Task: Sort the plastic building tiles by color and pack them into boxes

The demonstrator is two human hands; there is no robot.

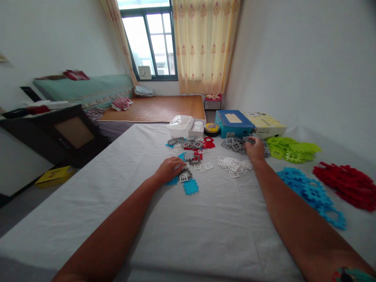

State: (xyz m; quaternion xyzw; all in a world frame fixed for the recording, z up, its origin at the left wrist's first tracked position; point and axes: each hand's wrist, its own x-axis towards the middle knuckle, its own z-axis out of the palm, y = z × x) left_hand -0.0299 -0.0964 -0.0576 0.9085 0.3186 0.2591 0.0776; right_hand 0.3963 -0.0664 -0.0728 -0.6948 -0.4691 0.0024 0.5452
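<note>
My left hand rests on the mixed pile, fingers loosely curved and apart from the thumb. Under and beside it are grey interlocking plastic pieces, a white window-frame piece and a flat blue square piece. More grey, red and white pieces lie just beyond. Over on the right, my right hand reaches into a pile of grey interlocking pieces. Its thumb and fingers are bent together on a grey piece, partly hidden by the hand. A heap of white window-frame pieces lies left of its wrist.
Green pieces, blue pieces and red pieces lie in heaps to the right. A clear plastic box, a round tin, a blue box and a yellow-white box line the table's back edge.
</note>
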